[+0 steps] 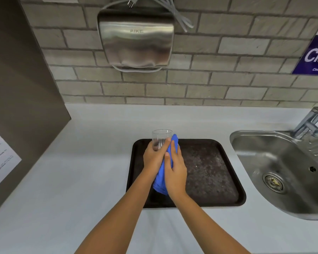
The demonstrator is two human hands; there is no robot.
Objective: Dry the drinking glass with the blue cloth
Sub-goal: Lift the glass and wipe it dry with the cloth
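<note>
Grey brick tile backs a pale table (92, 143) where a dark tray (218, 173) lies beside a steel sink (246, 143). Above the tray, the drinking glass (161, 138) is held upright: clear, thin-walled, probably light, brittle and slick if wet, so best gripped around its lower wall. The left hand (154, 158) is closed around that wall. The right hand (174, 171) is closed on the soft blue cloth (173, 143), pressing it against the glass's side.

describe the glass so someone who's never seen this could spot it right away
On the white counter, left of the steel sink, lies a dark tray. Above its far left corner the left hand holds the drinking glass: clear, the only see-through thing, with the blue cloth against it.
</note>
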